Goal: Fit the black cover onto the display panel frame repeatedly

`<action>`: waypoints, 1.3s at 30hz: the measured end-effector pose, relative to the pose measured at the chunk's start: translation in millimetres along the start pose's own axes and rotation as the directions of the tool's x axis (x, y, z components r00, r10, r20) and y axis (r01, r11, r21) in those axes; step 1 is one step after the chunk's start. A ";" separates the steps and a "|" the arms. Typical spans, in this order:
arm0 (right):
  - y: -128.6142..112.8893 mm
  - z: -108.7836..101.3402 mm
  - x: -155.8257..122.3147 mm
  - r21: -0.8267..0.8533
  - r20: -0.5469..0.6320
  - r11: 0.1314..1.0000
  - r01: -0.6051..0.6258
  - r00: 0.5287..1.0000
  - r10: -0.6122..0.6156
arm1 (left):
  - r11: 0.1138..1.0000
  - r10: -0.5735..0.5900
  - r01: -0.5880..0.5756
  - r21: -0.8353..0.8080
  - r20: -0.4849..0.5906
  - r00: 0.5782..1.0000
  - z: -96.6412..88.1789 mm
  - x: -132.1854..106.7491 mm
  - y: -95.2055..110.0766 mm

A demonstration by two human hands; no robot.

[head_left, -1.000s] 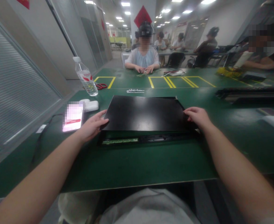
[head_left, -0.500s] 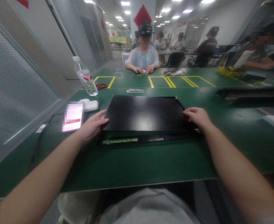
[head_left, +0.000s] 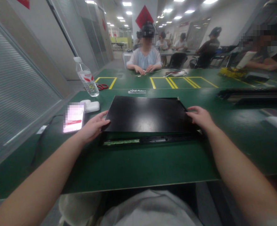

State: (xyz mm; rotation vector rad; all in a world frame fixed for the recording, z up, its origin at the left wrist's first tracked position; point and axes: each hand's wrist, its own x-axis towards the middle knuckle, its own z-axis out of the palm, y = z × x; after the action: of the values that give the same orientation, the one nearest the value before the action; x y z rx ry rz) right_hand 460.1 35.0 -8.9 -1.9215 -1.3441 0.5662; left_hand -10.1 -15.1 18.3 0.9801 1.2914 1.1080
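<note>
A flat, glossy black panel [head_left: 147, 116], like a display screen, lies over a black frame [head_left: 171, 138] on the green table. My left hand [head_left: 95, 125] grips the panel's left edge, thumb on top and fingers along the side. At the opposite edge, my right hand [head_left: 199, 116] pinches the panel's right side. A narrow green circuit board [head_left: 121, 142] shows in the frame's near strip, below the panel's front edge. The frame's far right corner also sticks out from under the panel. Most of the frame's inside is hidden.
To the left are a lit phone [head_left: 74, 117], a white case [head_left: 92, 106], a water bottle [head_left: 87, 78] and red-handled scissors [head_left: 102, 87]. White strips [head_left: 136, 91] lie behind the panel. Long black parts [head_left: 258, 97] rest at right. Across the table sits a person [head_left: 144, 58].
My right hand has shifted very slightly at the panel's right edge. The panel and my left hand look the same. The hands of the person opposite have moved a little.
</note>
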 end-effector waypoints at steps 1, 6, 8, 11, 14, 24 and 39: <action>0.4 0.0 0.2 -0.004 0.002 1.000 0.003 1.000 -0.003 | 1.000 0.001 -0.001 -0.001 0.001 1.000 0.4 0.1 -0.2; 0.0 1.2 -0.1 -0.015 0.000 1.000 0.023 1.000 -0.023 | 1.000 -0.001 0.001 0.016 -0.015 1.000 3.0 -1.0 -0.1; 0.3 2.0 -0.2 -0.015 0.005 0.999 0.034 0.999 -0.034 | 1.000 0.000 0.000 0.020 -0.016 1.000 3.4 -1.8 0.6; 1.1 3.1 -0.9 -0.017 0.006 0.999 0.037 0.999 -0.037 | 1.000 0.000 0.001 0.026 -0.010 1.000 3.1 -2.0 1.0; 0.7 3.0 -2.2 -0.028 0.000 0.999 0.044 0.999 -0.044 | 1.000 0.007 -0.007 0.021 -0.004 1.000 2.4 -1.2 0.3; -1.6 1.2 -3.8 -0.135 -0.018 0.988 0.069 0.997 -0.072 | 1.000 0.015 -0.015 0.006 0.023 1.000 0.4 0.0 -1.1; -0.2 0.6 0.4 -0.199 -0.001 0.978 0.062 0.998 -0.064 | 1.000 0.028 -0.028 0.000 0.031 0.999 -0.7 1.2 -2.5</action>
State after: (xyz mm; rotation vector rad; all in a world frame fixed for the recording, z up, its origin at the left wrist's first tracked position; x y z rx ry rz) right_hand 459.7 35.6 -9.1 -2.0285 -1.4999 0.4059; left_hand -10.7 -14.4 15.6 1.0152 1.2566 1.1097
